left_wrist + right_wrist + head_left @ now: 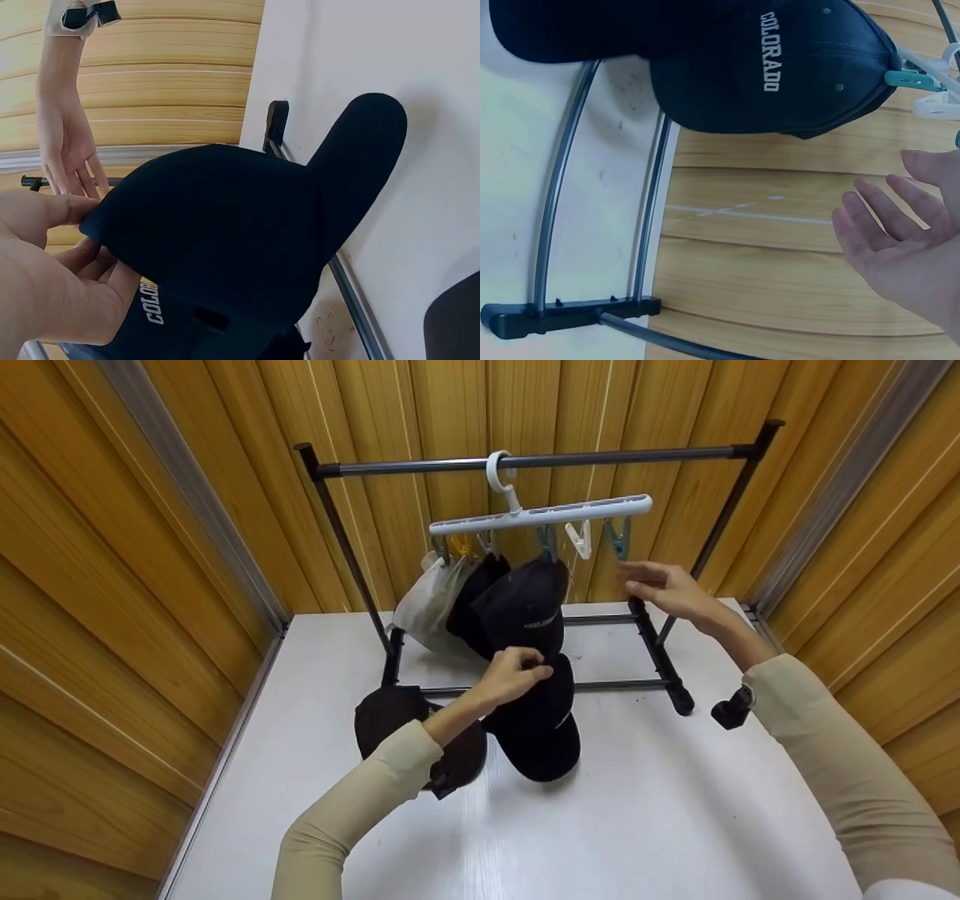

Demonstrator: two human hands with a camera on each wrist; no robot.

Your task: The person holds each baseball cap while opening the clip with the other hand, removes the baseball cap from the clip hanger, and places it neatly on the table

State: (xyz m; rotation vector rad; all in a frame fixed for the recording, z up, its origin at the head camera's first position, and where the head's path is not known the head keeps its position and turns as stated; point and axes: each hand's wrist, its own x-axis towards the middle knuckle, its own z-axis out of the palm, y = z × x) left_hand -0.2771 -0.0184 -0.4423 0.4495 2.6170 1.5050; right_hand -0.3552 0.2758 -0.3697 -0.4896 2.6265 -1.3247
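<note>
My left hand (512,675) pinches the crown of a black baseball cap (541,739), which hangs brim down in front of the rack. Close behind it, a navy cap (795,67) lettered COLORADO hangs from a teal clothespin (911,79). My right hand (671,589) is raised with nothing in it, just below another teal clothespin (617,540) on the white clip hanger (540,515). A white clothespin (579,540) without a cap hangs between those two. In the left wrist view, thumb and fingers (71,210) hold the cap's peak of cloth.
A dark metal rack (622,457) carries the hanger. Pale caps (427,611) and a dark cap (480,592) hang at its left end. One dark brown cap (390,720) lies on the white table (637,817), partly behind my left forearm. Wood-look walls (112,585) enclose the table.
</note>
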